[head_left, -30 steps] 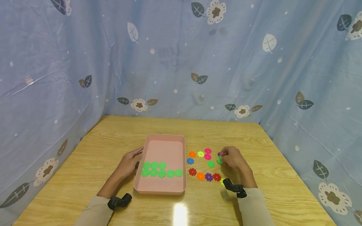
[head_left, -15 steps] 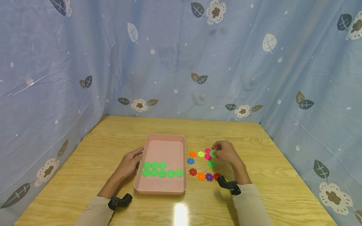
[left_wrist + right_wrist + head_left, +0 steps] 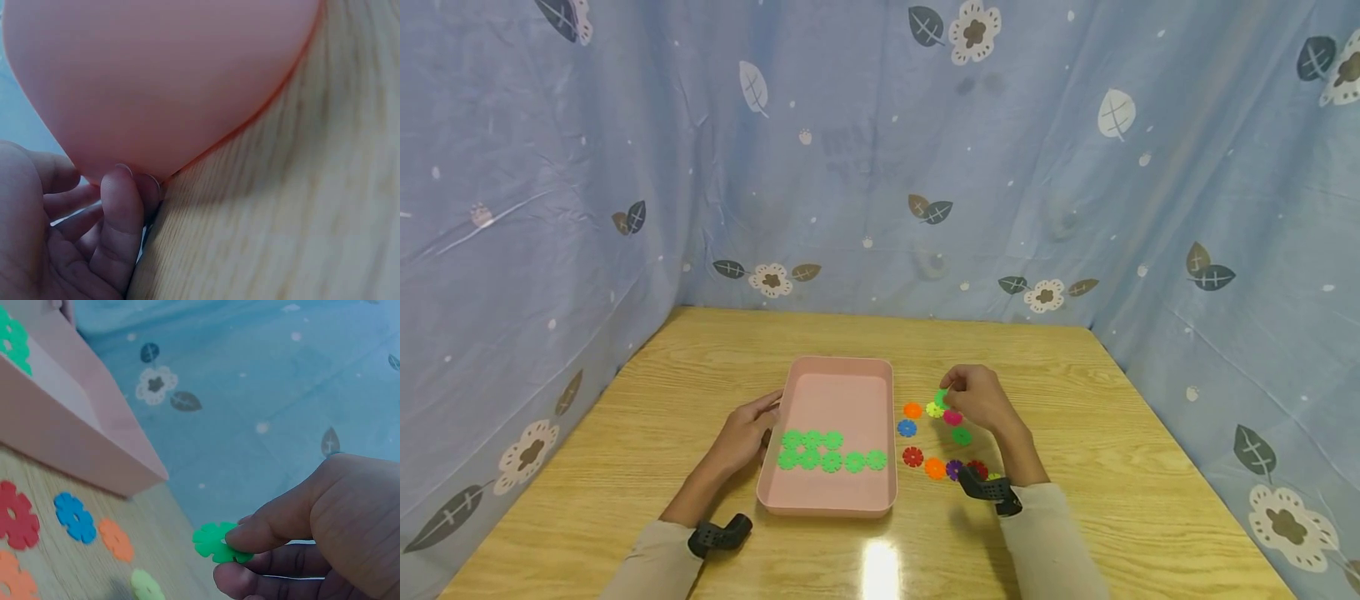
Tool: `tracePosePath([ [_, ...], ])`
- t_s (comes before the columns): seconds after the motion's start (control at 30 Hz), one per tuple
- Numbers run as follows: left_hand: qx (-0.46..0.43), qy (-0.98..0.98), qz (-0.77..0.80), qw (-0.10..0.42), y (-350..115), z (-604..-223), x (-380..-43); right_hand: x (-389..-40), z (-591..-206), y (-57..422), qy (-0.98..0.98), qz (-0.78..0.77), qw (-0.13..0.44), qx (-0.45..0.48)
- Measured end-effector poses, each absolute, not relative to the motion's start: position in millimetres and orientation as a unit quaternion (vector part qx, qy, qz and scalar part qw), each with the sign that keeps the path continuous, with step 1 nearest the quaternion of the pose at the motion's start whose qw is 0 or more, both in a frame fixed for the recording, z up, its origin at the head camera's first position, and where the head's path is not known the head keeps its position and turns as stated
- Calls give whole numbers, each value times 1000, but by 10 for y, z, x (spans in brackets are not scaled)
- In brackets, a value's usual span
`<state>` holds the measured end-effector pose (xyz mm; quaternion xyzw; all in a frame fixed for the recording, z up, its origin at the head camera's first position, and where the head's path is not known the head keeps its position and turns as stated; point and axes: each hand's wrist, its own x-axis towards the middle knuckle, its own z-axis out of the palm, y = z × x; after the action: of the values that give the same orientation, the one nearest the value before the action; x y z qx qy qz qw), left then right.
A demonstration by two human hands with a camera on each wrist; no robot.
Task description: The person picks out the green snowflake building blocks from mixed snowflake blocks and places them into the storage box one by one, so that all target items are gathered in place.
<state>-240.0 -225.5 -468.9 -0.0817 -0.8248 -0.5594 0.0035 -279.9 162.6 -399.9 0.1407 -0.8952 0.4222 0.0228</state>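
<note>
In the head view my left hand (image 3: 743, 435) rests against the left side of the pink tray (image 3: 826, 505). Its fingertips touch the tray's outer wall (image 3: 169, 81) in the left wrist view. My right hand (image 3: 983, 402) pinches a green snowflake disc (image 3: 215, 541) between thumb and fingers, raised above the table. Inside the tray, several green discs (image 3: 831, 461) lie flat in two rows near the front. Under and around the right hand are a yellow disc (image 3: 933, 410), a pink disc (image 3: 952, 417) and another green disc (image 3: 962, 436).
More discs lie right of the tray: orange (image 3: 912, 411), blue (image 3: 907, 428), red (image 3: 913, 457), another orange (image 3: 935, 468) and purple (image 3: 954, 470). The right wrist camera (image 3: 981, 486) partly covers the front row. A blue patterned curtain (image 3: 865, 167) surrounds the wooden table (image 3: 715, 350).
My right hand has lifted the green disc from the right side of the loose discs and carried it left, toward the tray. My left hand has stayed at the tray.
</note>
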Motion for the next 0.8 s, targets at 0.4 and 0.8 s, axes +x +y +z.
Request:
tracePosePath([
  [0.4,-83,-823,-562,0,-2253,-4687,-2396,-2741,-3944,1405,-870,458,18,183],
  [0.8,-81,-811,-579,-8,-2249,-4670,-2385,-2735,-3937,1288,-864,469,1,185],
])
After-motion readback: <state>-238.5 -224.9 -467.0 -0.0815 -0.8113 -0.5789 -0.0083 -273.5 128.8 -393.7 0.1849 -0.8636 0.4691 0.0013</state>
